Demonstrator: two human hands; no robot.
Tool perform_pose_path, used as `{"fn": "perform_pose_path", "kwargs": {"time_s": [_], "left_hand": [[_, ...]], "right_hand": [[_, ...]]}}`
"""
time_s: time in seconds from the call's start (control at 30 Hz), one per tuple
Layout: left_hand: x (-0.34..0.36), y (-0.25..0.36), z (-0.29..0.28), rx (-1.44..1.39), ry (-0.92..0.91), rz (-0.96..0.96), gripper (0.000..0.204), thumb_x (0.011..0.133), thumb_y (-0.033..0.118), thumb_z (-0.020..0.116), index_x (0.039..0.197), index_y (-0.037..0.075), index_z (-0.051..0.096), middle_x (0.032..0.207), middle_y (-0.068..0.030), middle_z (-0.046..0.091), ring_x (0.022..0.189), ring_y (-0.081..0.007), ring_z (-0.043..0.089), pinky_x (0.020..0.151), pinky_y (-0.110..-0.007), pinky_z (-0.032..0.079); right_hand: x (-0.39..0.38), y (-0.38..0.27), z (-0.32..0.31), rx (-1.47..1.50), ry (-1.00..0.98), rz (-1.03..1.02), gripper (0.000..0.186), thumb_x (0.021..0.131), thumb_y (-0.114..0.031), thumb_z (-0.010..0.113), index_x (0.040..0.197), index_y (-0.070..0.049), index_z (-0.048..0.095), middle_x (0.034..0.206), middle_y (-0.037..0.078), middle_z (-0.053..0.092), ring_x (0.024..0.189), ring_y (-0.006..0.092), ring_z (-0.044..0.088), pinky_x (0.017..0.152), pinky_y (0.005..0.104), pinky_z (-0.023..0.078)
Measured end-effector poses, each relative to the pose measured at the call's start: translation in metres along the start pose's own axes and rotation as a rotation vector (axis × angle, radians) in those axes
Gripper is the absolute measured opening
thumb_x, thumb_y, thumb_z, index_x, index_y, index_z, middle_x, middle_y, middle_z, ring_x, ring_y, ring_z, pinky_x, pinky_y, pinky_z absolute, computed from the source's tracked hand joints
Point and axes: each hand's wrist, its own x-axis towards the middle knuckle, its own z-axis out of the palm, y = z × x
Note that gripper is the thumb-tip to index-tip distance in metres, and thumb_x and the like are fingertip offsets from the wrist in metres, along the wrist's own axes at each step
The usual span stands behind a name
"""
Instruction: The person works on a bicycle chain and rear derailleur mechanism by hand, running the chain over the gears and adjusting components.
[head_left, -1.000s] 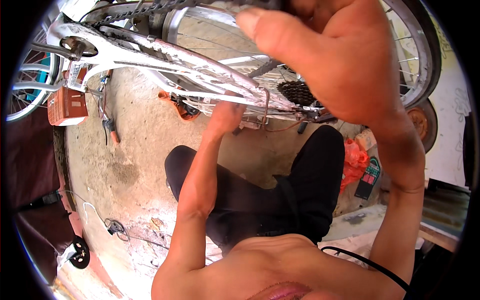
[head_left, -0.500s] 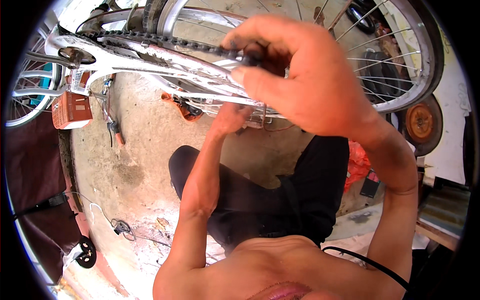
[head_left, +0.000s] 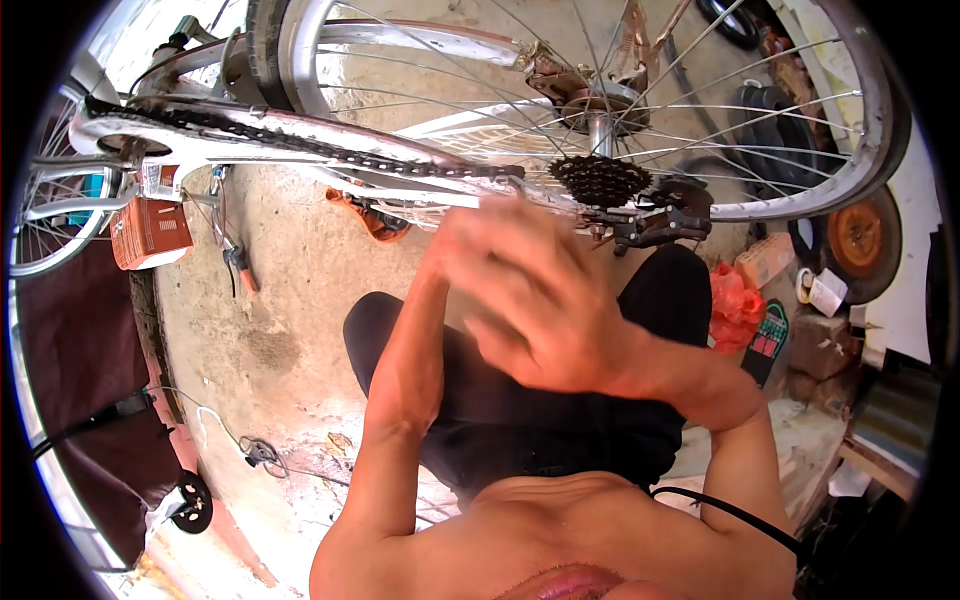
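Observation:
In front of the bicycle frame (head_left: 225, 150), my right hand (head_left: 545, 290) is blurred by movement. Its thumb stands apart from the fingers, and nothing shows between them. My left forearm (head_left: 408, 360) reaches up toward the frame; the left hand is mostly hidden behind the right, so its grip does not show. A dark chain (head_left: 350, 155) runs along the frame tube to just short of the black rear cassette (head_left: 598, 181). The rear derailleur (head_left: 660, 225) hangs beside the cassette, at the hub of the spoked wheel (head_left: 850, 180).
An orange-and-black item (head_left: 370, 215) lies on the floor beyond my knees. To the left are a red-brown carton (head_left: 150, 235) and an orange-handled tool (head_left: 245, 275). At right are a red plastic bag (head_left: 735, 305) and a small wheel with an orange hub (head_left: 855, 240).
My right hand has let go of the chain and come down toward my lap, uncovering the cassette and derailleur. The chain now rests lower along the frame. My left arm stays nearly in place.

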Motion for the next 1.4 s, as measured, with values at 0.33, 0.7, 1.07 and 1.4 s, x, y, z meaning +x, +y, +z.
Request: {"fn": "perform_pose_path", "kwargs": {"time_s": [0.33, 0.7, 1.07, 1.4], "left_hand": [[0.001, -0.020, 0.014, -0.047, -0.030, -0.135, 0.054, 0.088, -0.001, 0.068, 0.138, -0.003, 0.049, 0.126, -0.0164, 0.065, 0.116, -0.0267, 0.062, 0.103, -0.039, 0.048], [0.015, 0.017, 0.030, 0.136, 0.081, -0.232, 0.026, 0.090, 0.015, 0.075, 0.102, -0.005, 0.064, 0.091, -0.0143, 0.069, 0.082, -0.0180, 0.060, 0.077, -0.035, 0.051], [0.008, -0.039, 0.039, -0.274, 0.257, -0.179, 0.041, 0.096, 0.015, 0.065, 0.133, 0.001, 0.056, 0.121, -0.0114, 0.069, 0.108, -0.0192, 0.065, 0.096, -0.033, 0.051], [-0.007, -0.108, 0.021, -0.163, 0.214, -0.081, 0.035, 0.100, 0.007, 0.057, 0.135, 0.006, 0.055, 0.129, -0.0096, 0.062, 0.110, -0.0209, 0.064, 0.088, -0.034, 0.056]], "right_hand": [[-0.144, 0.112, 0.004, 0.218, -0.387, 0.691, 0.022, 0.088, -0.024, 0.069, 0.103, -0.007, 0.070, 0.093, 0.012, 0.068, 0.090, 0.0334, 0.066, 0.083, 0.0426, 0.052], [-0.163, 0.177, 0.049, -0.137, -0.199, 0.388, 0.028, 0.091, -0.025, 0.066, 0.112, -0.006, 0.066, 0.110, 0.016, 0.064, 0.103, 0.0368, 0.061, 0.086, 0.0481, 0.050], [-0.133, 0.203, 0.079, 0.267, -0.310, 0.538, 0.017, 0.097, -0.023, 0.053, 0.105, -0.011, 0.063, 0.098, 0.015, 0.068, 0.085, 0.0345, 0.067, 0.070, 0.0468, 0.054], [-0.158, 0.234, 0.109, 1.152, -0.058, 0.591, 0.035, 0.099, -0.033, 0.056, 0.120, -0.006, 0.063, 0.115, 0.013, 0.068, 0.102, 0.0298, 0.064, 0.095, 0.0394, 0.051]]}}
